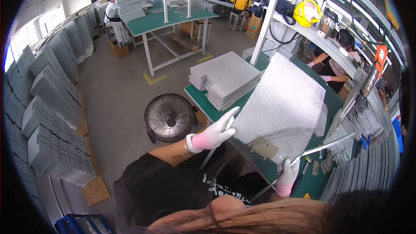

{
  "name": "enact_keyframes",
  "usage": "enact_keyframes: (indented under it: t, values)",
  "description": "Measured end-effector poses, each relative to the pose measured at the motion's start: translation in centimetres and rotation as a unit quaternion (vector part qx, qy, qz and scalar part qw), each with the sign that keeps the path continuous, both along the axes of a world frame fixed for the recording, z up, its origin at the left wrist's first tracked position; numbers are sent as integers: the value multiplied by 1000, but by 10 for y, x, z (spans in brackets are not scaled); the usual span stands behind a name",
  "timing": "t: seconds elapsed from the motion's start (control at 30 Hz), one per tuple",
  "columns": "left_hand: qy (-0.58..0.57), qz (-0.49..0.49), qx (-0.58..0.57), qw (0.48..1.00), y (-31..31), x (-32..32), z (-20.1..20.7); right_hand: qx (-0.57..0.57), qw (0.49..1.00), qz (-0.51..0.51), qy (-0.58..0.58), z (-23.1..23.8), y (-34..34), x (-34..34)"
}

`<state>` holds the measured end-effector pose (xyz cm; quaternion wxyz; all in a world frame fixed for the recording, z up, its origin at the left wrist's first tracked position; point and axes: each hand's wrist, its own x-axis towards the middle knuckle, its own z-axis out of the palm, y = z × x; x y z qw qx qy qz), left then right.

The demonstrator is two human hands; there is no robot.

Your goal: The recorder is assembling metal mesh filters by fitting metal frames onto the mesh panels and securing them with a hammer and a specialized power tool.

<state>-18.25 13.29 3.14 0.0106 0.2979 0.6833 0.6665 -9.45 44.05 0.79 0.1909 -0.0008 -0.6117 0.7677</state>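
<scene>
A silvery honeycomb-textured sheet [281, 104] is held up tilted above the green workbench [200, 99]. My left hand [215, 133], in a white glove with a pink cuff, pinches its left edge. At the sheet's bottom corner, my right hand [288, 177], gloved the same way, is closed round a long thin pale strip [329, 144]. The strip runs up to the right and seems to continue below the hand; whether these fingers also grip the sheet's corner is hard to tell. A flat beige piece [264, 148] lies on the bench, partly behind the sheet.
A stack of pale panels [227, 78] sits on the bench's far left. Left of the bench stands a round black floor fan [170, 118]. Many upright strips [368, 169] crowd the right side. A white shelf post [268, 19] rises behind the sheet. Co-workers sit farther off.
</scene>
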Motion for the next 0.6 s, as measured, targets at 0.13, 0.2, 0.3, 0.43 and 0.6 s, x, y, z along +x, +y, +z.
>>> enact_keyframes:
  t: [0.13, 0.2, 0.3, 0.43, 0.6]
  values:
    - [20, -10, 63, 998, -12, 15, -8, 31, 999, -10, -6, 5, -6, 7]
    - [-10, -37, 94, 995, -25, 27, -6, 43, 999, -12, -9, 10, -9, 9]
    - [31, -24, 150, 988, -29, 33, -9, 8, 1000, 11, 17, 19, -23, 10]
    - [40, -38, 265, 963, -34, 40, 10, 10, 997, 36, 61, 26, -38, 3]
    - [5, 29, 125, 992, -53, 31, 23, 50, 997, 1, 55, 57, -48, -15]
